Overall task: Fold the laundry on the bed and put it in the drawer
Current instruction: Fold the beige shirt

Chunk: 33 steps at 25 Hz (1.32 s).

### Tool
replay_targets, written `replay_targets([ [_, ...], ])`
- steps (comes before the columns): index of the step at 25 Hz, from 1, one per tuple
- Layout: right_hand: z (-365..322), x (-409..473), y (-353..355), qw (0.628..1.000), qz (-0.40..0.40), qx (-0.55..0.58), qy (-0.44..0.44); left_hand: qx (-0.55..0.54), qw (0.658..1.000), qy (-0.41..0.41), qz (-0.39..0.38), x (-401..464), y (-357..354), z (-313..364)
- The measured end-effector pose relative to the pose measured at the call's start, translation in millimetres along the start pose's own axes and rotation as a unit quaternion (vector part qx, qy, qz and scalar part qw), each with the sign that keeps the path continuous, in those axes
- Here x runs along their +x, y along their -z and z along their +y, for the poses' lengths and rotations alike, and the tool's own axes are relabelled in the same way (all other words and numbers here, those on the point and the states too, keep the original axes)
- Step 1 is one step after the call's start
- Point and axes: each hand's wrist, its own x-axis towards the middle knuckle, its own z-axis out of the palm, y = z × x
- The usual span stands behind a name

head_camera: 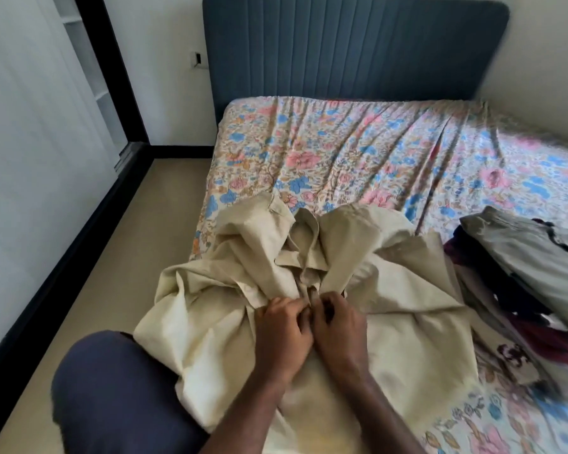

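Crumpled beige garment (309,273) on bed (358,152); left hand (281,335) and right hand (338,332) fingers curled, pinching its bunched middle fold.

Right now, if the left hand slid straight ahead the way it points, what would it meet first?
Probably the bunched folds of the beige garment that the left hand grips; beyond them, the floral bedsheet.

clothes pile (518,257): cut off right | fingertips (304,306): buried in cloth
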Motion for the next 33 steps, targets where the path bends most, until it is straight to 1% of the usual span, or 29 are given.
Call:
replay_targets([
  [3,3,-8,-5,0.999,0.045,-0.022,0.015,-0.041,0.997,0.056,0.035,6,5,-8],
  [6,2,-11,-9,0.998,0.042,-0.046,0.031,-0.054,0.995,0.079,0.012,3,3,-14],
  [8,4,-11,-9,0.998,0.040,-0.033,0.030,-0.039,0.996,0.082,-0.005,-1,-1,-14],
  [10,5,-9,-6,0.999,0.043,-0.005,0.024,-0.023,0.996,0.083,-0.004,-1,-2,-13],
  [13,4,-9,1,0.999,0.042,0.032,-0.009,-0.043,0.993,0.110,0.025,1,0,-6],
  [15,4,-11,3,0.998,0.049,0.036,-0.018,-0.033,0.989,0.137,0.038,5,-1,-5],
  [17,5,-13,1,0.997,0.060,0.042,-0.014,-0.022,0.991,0.133,0.017,7,-3,-7],
  [20,4,-13,-5,0.998,0.054,0.036,-0.004,0.003,0.993,0.119,-0.021,5,-1,-8],
  [23,2,-13,-7,0.999,0.051,0.018,0.008,0.048,0.995,0.090,-0.016,0,-2,-2],
  [25,4,-13,-7,0.998,0.055,0.021,0.009,0.010,0.996,0.092,0.010,0,-3,-2],
  [27,4,-15,-5,0.997,0.062,0.035,0.013,-0.079,0.991,0.106,0.034,0,-1,-3],
  [29,3,-16,-3,0.996,0.063,0.053,0.023,-0.130,0.986,0.098,0.035,-1,1,0],
  [31,3,-16,-3,0.995,0.065,0.068,0.026,-0.141,0.984,0.111,0.023,-3,0,2],
  [33,5,-16,-3,0.993,0.077,0.083,0.022,-0.100,0.988,0.112,0.025,-4,-1,2],
])
